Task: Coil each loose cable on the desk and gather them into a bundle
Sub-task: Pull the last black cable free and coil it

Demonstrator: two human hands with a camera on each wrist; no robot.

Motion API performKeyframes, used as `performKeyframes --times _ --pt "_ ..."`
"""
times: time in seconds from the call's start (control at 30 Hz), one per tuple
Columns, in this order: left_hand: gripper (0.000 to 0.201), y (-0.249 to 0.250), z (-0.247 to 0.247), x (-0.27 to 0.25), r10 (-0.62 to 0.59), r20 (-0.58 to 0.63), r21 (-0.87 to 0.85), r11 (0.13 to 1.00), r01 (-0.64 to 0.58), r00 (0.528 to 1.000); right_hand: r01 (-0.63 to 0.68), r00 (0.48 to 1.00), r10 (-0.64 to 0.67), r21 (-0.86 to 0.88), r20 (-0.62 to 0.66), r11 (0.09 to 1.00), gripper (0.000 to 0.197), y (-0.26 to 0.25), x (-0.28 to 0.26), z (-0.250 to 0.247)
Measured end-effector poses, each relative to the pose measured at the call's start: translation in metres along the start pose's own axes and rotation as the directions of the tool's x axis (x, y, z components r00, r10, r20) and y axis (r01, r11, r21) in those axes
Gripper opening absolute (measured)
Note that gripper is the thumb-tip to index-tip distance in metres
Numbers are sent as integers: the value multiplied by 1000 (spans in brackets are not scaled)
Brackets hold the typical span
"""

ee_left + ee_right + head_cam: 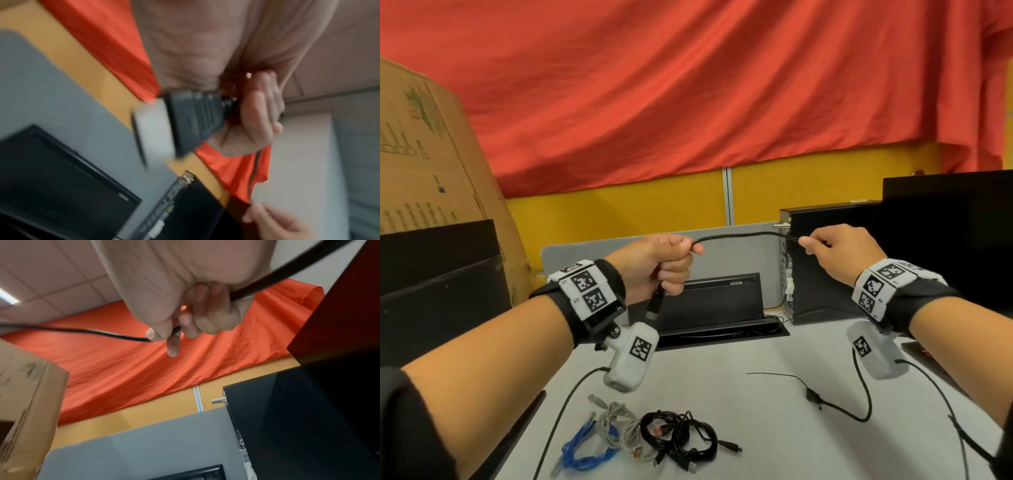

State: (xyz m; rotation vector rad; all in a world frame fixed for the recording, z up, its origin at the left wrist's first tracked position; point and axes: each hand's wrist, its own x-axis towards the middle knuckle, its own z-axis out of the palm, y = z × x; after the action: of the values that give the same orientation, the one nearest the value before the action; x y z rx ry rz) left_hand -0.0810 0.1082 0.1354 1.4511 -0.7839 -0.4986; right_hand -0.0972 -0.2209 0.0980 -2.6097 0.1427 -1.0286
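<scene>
Bare forearms, black sleeves pushed up near the elbows. Black wristbands [616,284] topped with white blocks bearing square black-and-white markers [589,291]. White camera pods [631,358] slung beneath each wrist, trailing black leads [558,421].

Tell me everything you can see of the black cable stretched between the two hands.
The black cable is thin, round and smooth-jacketed, likely rubber or plastic. It runs in a shallow arc in the air above the desk, in front of the grey divider. The left hand grips one end in a fist, a black moulded plug with a ribbed strain relief and pale tip hanging below it. The right hand pinches it between thumb and fingers; the rest trails behind the palm.
</scene>
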Motion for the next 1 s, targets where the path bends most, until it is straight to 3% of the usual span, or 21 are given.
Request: performKeyframes --times 0.1,0.27,0.43,0.53,0.63,0.77,0.9,1.0 --pt "25 0 19 -2 135 -3 -190 973 -133 991 101 993 -96 -88 64 991 43 -8 -14 9" --pt "37 2 33 7 236 -143 -253 930 -266 961 315 944 -295 -139 151 939 43 -37 -46 35" --pt "45 -27 30 16 223 -412 -252 904 -345 884 409 869 -419 95 263 908 44 -69 -75 54" --pt "49 -51 25 20 170 -500 -117 958 -260 849 368 844 -439 261 307 892 45 -80 -84 51" --pt "51 -69 26 19 127 -434 39 992 -122 892 327 818 -455 364 353 872 41 -89 -82 39" --pt "46 -77 36 17 61 -252 256 967 5 966 208 827 -411 472 383 857 32 -92 -73 24" --pt "33 -67 41 15 26 -74 180 984 -13 997 208 871 -400 522 285 827 25 -93 -67 17" --pt "32 -65 40 12 -20 -83 122 992 31 996 226 913 -370 540 174 811 23 -91 -60 20"
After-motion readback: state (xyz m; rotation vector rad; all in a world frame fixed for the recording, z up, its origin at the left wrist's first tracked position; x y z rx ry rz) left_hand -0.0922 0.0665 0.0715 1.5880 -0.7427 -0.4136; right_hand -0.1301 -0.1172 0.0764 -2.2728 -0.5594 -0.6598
